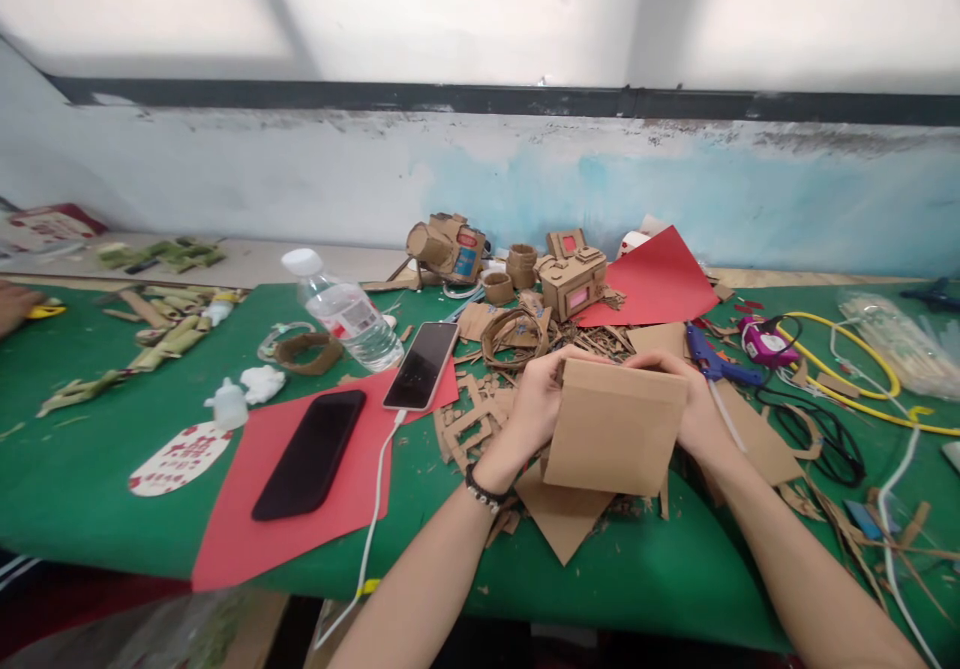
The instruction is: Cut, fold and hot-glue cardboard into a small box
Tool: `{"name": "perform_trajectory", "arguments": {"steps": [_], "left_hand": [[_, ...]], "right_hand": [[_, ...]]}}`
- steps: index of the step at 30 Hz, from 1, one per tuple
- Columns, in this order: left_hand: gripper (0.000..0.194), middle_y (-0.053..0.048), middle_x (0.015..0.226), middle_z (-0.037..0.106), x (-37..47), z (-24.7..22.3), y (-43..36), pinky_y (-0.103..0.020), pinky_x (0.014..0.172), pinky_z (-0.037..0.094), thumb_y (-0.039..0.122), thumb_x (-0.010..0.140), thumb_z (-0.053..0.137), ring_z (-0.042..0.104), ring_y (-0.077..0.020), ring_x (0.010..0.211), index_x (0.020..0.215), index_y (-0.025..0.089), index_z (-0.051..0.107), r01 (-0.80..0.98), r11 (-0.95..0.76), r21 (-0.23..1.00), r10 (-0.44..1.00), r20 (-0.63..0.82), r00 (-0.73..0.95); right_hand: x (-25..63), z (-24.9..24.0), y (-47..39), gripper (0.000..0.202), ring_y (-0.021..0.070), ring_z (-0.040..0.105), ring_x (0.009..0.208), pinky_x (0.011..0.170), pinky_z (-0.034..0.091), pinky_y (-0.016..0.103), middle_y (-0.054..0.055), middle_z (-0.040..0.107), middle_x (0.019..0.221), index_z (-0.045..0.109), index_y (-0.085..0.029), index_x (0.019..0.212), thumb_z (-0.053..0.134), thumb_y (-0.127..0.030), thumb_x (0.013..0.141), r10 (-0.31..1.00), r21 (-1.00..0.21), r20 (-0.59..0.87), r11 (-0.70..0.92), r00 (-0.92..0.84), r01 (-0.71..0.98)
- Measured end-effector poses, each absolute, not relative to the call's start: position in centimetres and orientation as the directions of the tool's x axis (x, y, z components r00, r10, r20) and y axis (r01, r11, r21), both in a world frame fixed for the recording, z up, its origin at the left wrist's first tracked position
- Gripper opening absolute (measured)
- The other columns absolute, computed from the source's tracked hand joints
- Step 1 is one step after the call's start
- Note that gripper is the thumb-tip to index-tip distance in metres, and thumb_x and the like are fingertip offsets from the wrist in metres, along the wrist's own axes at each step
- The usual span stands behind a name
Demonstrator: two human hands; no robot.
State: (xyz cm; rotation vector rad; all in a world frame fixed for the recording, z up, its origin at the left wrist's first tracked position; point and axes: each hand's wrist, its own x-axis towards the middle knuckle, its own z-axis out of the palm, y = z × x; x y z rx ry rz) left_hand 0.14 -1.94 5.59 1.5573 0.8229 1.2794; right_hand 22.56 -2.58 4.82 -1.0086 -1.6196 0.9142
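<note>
A folded piece of brown cardboard (613,429) is held up over the table's near side, its flat face toward me. My left hand (541,399) grips its left edge, with the fingertips hidden behind it. On the opposite edge, my right hand (694,404) is closed, its fingers also going out of sight behind the board. Below lies a cardboard sheet (564,519) with a corner pointing at me. Cardboard scraps (472,419) are scattered left of my hands. A blue glue gun (716,359) rests just beyond my right hand.
Behind stand cardboard camera models (574,279) and a red sheet (660,279). Leftward are a tilted water bottle (352,314), a charging phone (421,367), a black phone (309,457) and a small squeeze bottle (227,406). Cables (817,429) lie right. Another person's hand (15,304) shows far left.
</note>
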Motion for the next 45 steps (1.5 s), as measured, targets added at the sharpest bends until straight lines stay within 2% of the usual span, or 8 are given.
{"name": "perform_trajectory", "arguments": {"steps": [4, 8, 18, 23, 28, 32, 40, 45], "left_hand": [[0.013, -0.005, 0.091, 0.080, 0.2, 5.7, -2.1, -0.025, 0.075, 0.055, 0.026, 0.083, 0.082, 0.069, -0.0167, 0.080, 0.089, 0.015, 0.077, -0.054, -0.349, 0.936, 0.910, 0.352, 0.219], [0.020, -0.003, 0.083, 0.075, 0.3, 5.9, -2.4, -0.025, 0.071, 0.052, 0.032, 0.082, 0.084, 0.063, -0.0157, 0.074, 0.083, 0.015, 0.073, -0.050, -0.332, 0.942, 0.920, 0.335, 0.204], [0.034, -0.005, 0.085, 0.075, 0.4, 5.9, -2.4, -0.027, 0.072, 0.054, 0.045, 0.081, 0.086, 0.068, -0.0196, 0.081, 0.088, 0.015, 0.073, -0.156, -0.309, 0.938, 0.901, 0.341, 0.267], [0.027, -0.007, 0.091, 0.078, 0.1, 6.0, -2.3, -0.026, 0.070, 0.052, 0.040, 0.082, 0.085, 0.072, -0.0201, 0.083, 0.088, 0.015, 0.076, -0.109, -0.336, 0.936, 0.898, 0.353, 0.262], [0.020, -0.010, 0.100, 0.083, -0.3, 6.0, -2.1, -0.033, 0.082, 0.060, 0.033, 0.083, 0.081, 0.077, -0.0240, 0.091, 0.095, 0.017, 0.079, -0.055, -0.394, 0.917, 0.883, 0.395, 0.254], [0.021, -0.010, 0.106, 0.084, -0.5, 5.9, -2.0, -0.037, 0.089, 0.061, 0.035, 0.085, 0.077, 0.079, -0.0267, 0.099, 0.099, 0.019, 0.079, -0.066, -0.479, 0.875, 0.845, 0.480, 0.237], [0.016, -0.007, 0.095, 0.082, -0.4, 5.9, -2.1, -0.030, 0.077, 0.057, 0.028, 0.080, 0.076, 0.074, -0.0219, 0.086, 0.092, 0.018, 0.074, 0.031, -0.493, 0.869, 0.866, 0.487, 0.112], [0.024, -0.009, 0.098, 0.083, -0.1, 5.9, -2.1, -0.031, 0.079, 0.059, 0.038, 0.082, 0.083, 0.077, -0.0243, 0.091, 0.091, 0.017, 0.076, -0.046, -0.425, 0.904, 0.899, 0.428, 0.093]], "right_hand": [[22.3, 4.6, -2.6, 0.017, 0.0221, 0.074, 0.087, 0.075, 0.056, 0.030, 0.002, 0.081, 0.096, 0.077, -0.024, 0.093, 0.073, -0.020, 0.077, 0.935, -0.921, 0.333, 0.351, -0.124, 0.172], [22.1, 4.1, -2.7, 0.011, 0.0226, 0.073, 0.089, 0.077, 0.055, 0.031, 0.002, 0.080, 0.096, 0.077, -0.025, 0.093, 0.076, -0.025, 0.081, 0.930, -0.915, 0.358, 0.368, -0.089, 0.165], [21.7, 4.6, -3.6, 0.015, 0.0209, 0.072, 0.086, 0.074, 0.057, 0.029, 0.001, 0.079, 0.095, 0.075, -0.026, 0.097, 0.079, -0.027, 0.082, 0.889, -0.890, 0.436, 0.449, -0.140, 0.077], [21.5, 4.8, -3.6, 0.016, 0.0209, 0.074, 0.087, 0.076, 0.058, 0.029, 0.002, 0.080, 0.096, 0.075, -0.025, 0.098, 0.077, -0.024, 0.082, 0.897, -0.896, 0.422, 0.434, -0.131, 0.089], [22.0, 4.7, -3.0, 0.021, 0.0236, 0.077, 0.100, 0.087, 0.060, 0.033, 0.004, 0.081, 0.108, 0.077, -0.026, 0.108, 0.077, -0.026, 0.086, 0.913, -0.915, 0.375, 0.392, -0.163, 0.094], [22.5, 5.3, -3.0, 0.021, 0.0263, 0.076, 0.109, 0.094, 0.060, 0.036, 0.006, 0.081, 0.117, 0.078, -0.026, 0.107, 0.081, -0.031, 0.087, 0.879, -0.881, 0.415, 0.452, -0.234, 0.140], [23.1, 4.1, -2.8, 0.011, 0.0226, 0.073, 0.096, 0.082, 0.058, 0.032, 0.003, 0.080, 0.104, 0.076, -0.028, 0.100, 0.079, -0.035, 0.093, 0.869, -0.864, 0.493, 0.484, 0.035, 0.135], [23.0, 4.1, -2.7, 0.015, 0.0238, 0.074, 0.099, 0.085, 0.059, 0.034, 0.004, 0.081, 0.106, 0.076, -0.027, 0.103, 0.077, -0.039, 0.094, 0.871, -0.860, 0.489, 0.473, 0.042, 0.189]]}}
